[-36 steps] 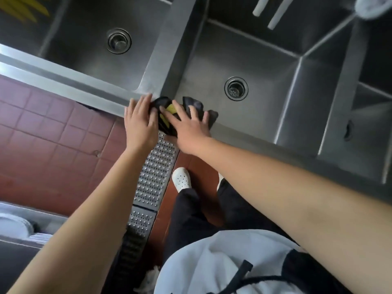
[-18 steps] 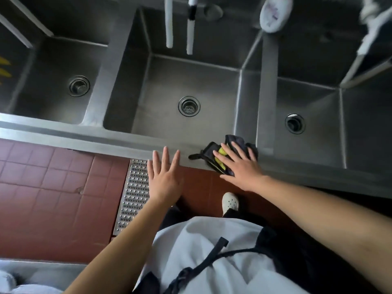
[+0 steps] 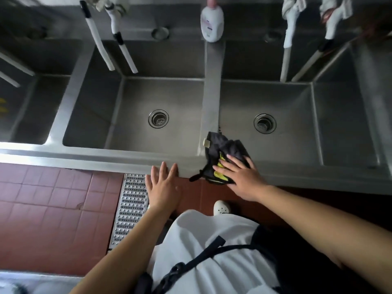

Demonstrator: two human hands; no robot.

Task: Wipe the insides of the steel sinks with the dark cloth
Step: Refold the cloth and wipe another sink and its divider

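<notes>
- Cloth (image 3: 224,158): dark with a yellow patch, bunched on the front rim (image 3: 106,157) of the sink unit, at the near end of the divider (image 3: 212,98) between the middle sink (image 3: 135,128) and the right sink (image 3: 297,132). One corner hangs over the front edge; the far part laps toward the right sink.
- Right hand (image 3: 244,177): lies flat on the cloth, fingers (image 3: 224,167) straight and spread, pressing it onto the rim. It does not pinch or curl round the cloth.
- Left hand (image 3: 164,185): open, fingers straight and slightly apart, tips at the front edge of the rim, just left of the cloth. It holds nothing.
- Progress, as judged: the cloth is on the rim, not inside any basin, so no basin is being wiped at this moment. The task appears to be at an early stage or between basins.
- Basin condition: both sinks in full view show dull grey steel with no clear wet streaks. The light is too dim to tell whether either has been wiped.
- Left sink (image 3: 31,102): only partly in view; its condition cannot be judged.
- Remaining, as judged: carry the cloth down into a basin, cover floor and walls around the drain (image 3: 265,123), then repeat for the other sinks.
- Obstructions: white hoses (image 3: 125,54) hang into the middle sink, and a bottle (image 3: 212,24) stands at the far end of the divider; wiping near the back walls calls for care around them.
</notes>
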